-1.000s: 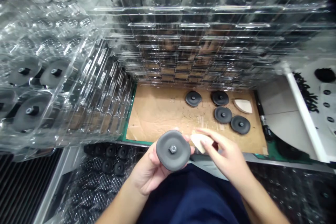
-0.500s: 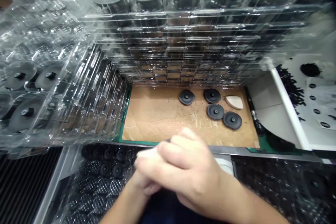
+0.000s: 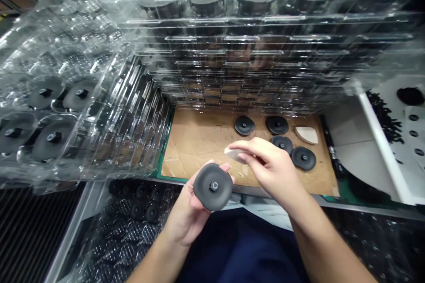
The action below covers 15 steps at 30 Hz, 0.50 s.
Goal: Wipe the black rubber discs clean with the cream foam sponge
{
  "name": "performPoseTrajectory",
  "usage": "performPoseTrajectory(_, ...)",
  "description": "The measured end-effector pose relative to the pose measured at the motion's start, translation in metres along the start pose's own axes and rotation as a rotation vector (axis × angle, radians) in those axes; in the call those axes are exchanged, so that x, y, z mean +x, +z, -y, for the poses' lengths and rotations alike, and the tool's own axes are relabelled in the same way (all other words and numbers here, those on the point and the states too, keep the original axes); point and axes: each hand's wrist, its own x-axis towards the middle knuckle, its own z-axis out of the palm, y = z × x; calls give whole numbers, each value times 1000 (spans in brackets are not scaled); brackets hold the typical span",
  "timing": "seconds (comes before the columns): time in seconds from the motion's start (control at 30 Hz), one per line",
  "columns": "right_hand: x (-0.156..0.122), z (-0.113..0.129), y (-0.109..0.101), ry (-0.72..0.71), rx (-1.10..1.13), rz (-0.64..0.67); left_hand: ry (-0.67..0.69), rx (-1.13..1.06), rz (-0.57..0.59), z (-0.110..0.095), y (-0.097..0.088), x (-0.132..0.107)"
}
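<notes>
My left hand (image 3: 191, 216) grips a dark grey rounded disc (image 3: 212, 196) by its edge, the side with a short central stub facing up. To its right, my right hand (image 3: 270, 163) pinches a thin off-white piece (image 3: 235, 154) between thumb and fingers, above the cardboard (image 3: 195, 141) and apart from the disc. Several similar dark discs lie on the cardboard, among them a disc (image 3: 244, 125) toward the back and another disc (image 3: 303, 158) beyond my right hand. A second off-white wedge-shaped piece (image 3: 307, 134) rests at the cardboard's right end.
Tall stacked clear plastic trays (image 3: 229, 31) holding discs rise behind the cardboard. More clear trays (image 3: 79, 119) stand on the left. At right is a white bin (image 3: 381, 141) with small black parts (image 3: 387, 117). A black tray of parts (image 3: 133, 230) sits low on the left.
My hands were together, one over the other; now they are apart. The disc shows in my left hand, and my right hand has moved up and right with the off-white piece.
</notes>
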Motion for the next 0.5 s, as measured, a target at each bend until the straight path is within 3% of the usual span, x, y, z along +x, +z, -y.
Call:
performPoseTrajectory(0.07,-11,-25,12,129,-52,19,15,-18,-20,-2,-4,0)
performPoseTrajectory(0.17,-34,-51,36,155,-52,84,32,-25,-53,-4,-8,1)
performPoseTrajectory(0.23,-44,-55,43,174,-38,84,31,-32,-69,-4,-8,2)
performPoseTrajectory(0.3,-44,-45,37,211,-28,44,11,-18,-74,-3,-6,4)
performPoseTrajectory(0.4,-31,-7,14,231,4,-117,-3,0,-74,-2,0,5)
performPoseTrajectory(0.47,-21,25,4,101,53,-239,13,2,-64,-1,1,5)
performPoseTrajectory(0.5,-17,39,2,-20,65,-236,1,18,-57,-1,0,5)
